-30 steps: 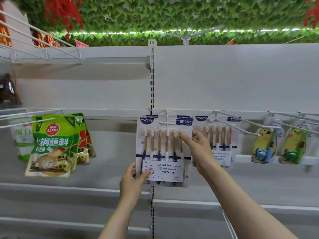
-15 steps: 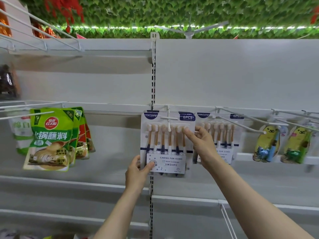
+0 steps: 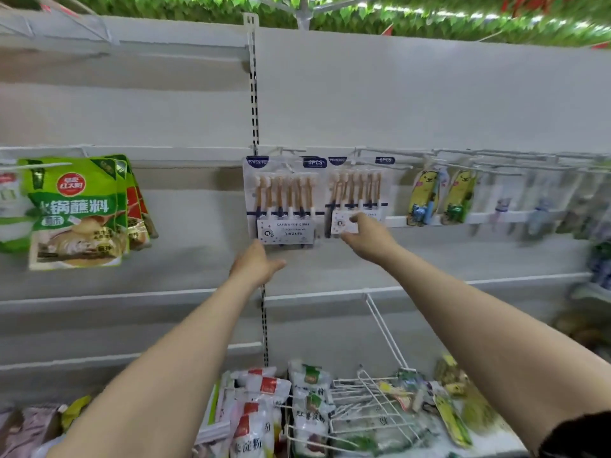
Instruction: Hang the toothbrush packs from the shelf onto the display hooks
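Left toothbrush pack (image 3: 285, 196) hangs on hook. My left hand (image 3: 256, 264) at its 6 o'clock, grip loose, empty. Right hand (image 3: 367, 238) fingers touching second pack (image 3: 357, 193), grip relaxed.

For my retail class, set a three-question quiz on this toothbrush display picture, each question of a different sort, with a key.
1. True or false: the left hand grips the left toothbrush pack.
2. The right hand is in front of which pack?
A. the left one
B. the right toothbrush pack
C. the green sauce pouch
3. Fill in: both toothbrush packs hang from ____.

Key: 1 false, it is below the pack, open. 2 B. 3 hooks.
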